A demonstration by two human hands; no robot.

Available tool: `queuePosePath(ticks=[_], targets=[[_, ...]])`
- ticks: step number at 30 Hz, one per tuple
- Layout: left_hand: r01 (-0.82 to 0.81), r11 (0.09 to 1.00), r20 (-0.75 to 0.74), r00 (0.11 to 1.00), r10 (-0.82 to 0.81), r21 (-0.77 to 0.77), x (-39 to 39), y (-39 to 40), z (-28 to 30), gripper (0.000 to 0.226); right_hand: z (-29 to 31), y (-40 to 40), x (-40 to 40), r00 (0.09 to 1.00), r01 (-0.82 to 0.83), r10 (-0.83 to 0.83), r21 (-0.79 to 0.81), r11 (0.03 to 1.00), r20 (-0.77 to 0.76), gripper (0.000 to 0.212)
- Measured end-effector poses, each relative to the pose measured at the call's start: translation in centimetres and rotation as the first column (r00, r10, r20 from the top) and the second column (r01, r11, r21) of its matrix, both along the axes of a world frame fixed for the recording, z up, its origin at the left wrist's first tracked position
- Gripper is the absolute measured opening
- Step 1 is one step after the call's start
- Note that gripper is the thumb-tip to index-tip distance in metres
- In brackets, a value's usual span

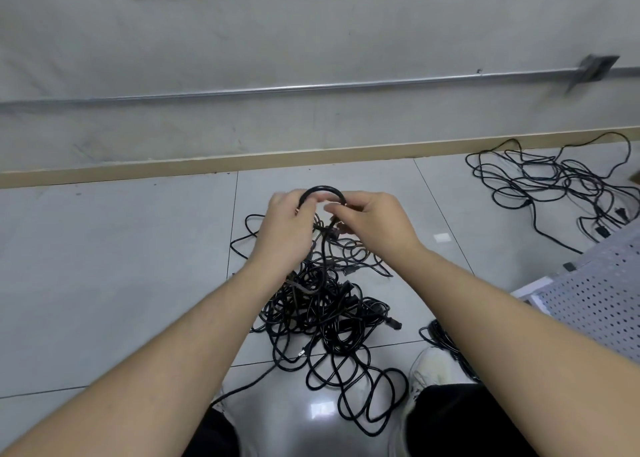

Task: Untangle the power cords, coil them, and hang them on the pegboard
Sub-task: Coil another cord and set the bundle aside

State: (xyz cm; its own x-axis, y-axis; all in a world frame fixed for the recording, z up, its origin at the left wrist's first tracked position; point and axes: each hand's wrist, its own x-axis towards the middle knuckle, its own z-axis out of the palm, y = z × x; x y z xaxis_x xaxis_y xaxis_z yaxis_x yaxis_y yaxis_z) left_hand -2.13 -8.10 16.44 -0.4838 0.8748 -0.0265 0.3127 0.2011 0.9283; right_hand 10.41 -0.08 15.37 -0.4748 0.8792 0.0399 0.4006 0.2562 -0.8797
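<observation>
A tangled heap of black power cords (322, 311) lies on the grey tiled floor in front of me. Above it I hold up one black cord bent into a small loop (323, 190). My left hand (289, 224) grips the loop's left side. My right hand (372, 221) pinches its right side, with a plug hanging just below the fingers. The rest of that cord drops down into the heap. A white pegboard (602, 290) lies at the right edge of the view.
A second loose tangle of black cords (550, 183) lies on the floor at the far right near the wall. More cord (446, 346) lies by my white shoe (433, 370). A metal conduit (311, 88) runs along the wall.
</observation>
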Motion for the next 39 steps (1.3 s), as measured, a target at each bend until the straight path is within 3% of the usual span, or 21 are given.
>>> queuePosePath(ticks=[2, 5, 8, 13, 18, 21, 23, 26, 29, 34, 39], targets=[[0.054, 0.998, 0.018, 0.998, -0.054, 0.016, 0.3, 0.0, -0.2, 0.026, 0.0, 0.4, 0.3, 0.998, 0.04, -0.042, -0.048, 0.998, -0.04, 0.02], [0.083, 0.995, 0.263, 0.96, -0.096, 0.058, 0.7, 0.1, 0.0, 0.024, -0.2, 0.9, 0.7, 0.996, 0.041, -0.048, -0.099, 0.994, -0.071, 0.003], [0.052, 0.996, 0.385, 0.92, -0.075, 0.072, 0.6, 0.3, 0.2, 0.023, -0.2, 1.1, 0.8, 0.99, 0.021, -0.046, -0.18, 0.983, -0.135, 0.007], [0.059, 0.997, 0.292, 0.954, -0.073, 0.056, -0.3, 0.6, 0.2, 0.023, 0.0, 1.2, 0.9, 0.979, -0.041, -0.018, -0.288, 0.957, -0.201, 0.018], [0.116, 0.993, 0.225, 0.968, -0.115, 0.01, -0.6, 0.7, 0.0, 0.029, 1.1, 1.1, 0.8, 0.959, -0.025, -0.095, -0.415, 0.909, -0.266, 0.031], [0.142, 0.99, 0.141, 0.98, -0.138, -0.02, -0.6, 0.6, -0.2, 0.036, 2.3, 0.8, 0.5, 0.864, -0.172, -0.159, -0.579, 0.797, -0.477, 0.038], [0.153, 0.987, 0.127, 0.981, -0.146, -0.048, -0.3, 0.4, -0.1, 0.038, 2.6, 0.7, 0.4, 0.827, -0.145, -0.235, -0.598, 0.789, -0.51, 0.039], [0.162, 0.982, 0.14, 0.979, -0.148, -0.097, 0.8, 0.2, -0.1, 0.039, 2.2, 0.6, 0.0, 0.802, -0.062, -0.323, -0.608, 0.792, -0.503, 0.023], [0.174, 0.974, 0.175, 0.973, -0.148, -0.143, 1.4, 0.2, -0.4, 0.038, 2.1, 0.5, -0.2, 0.751, -0.134, -0.342, -0.637, 0.759, -0.565, 0.018], [0.299, 0.948, 0.201, 0.941, -0.273, -0.112, 2.8, 0.0, 0.0, 0.031, 3.0, 0.3, -0.2, 0.682, -0.165, -0.425, -0.692, 0.703, -0.595, 0.025], [0.363, 0.928, 0.337, 0.886, -0.317, -0.082, 3.1, 0.0, -0.4, 0.032, 2.9, 0.7, 0.2, 0.784, -0.128, -0.334, -0.663, 0.738, -0.523, 0.036]])
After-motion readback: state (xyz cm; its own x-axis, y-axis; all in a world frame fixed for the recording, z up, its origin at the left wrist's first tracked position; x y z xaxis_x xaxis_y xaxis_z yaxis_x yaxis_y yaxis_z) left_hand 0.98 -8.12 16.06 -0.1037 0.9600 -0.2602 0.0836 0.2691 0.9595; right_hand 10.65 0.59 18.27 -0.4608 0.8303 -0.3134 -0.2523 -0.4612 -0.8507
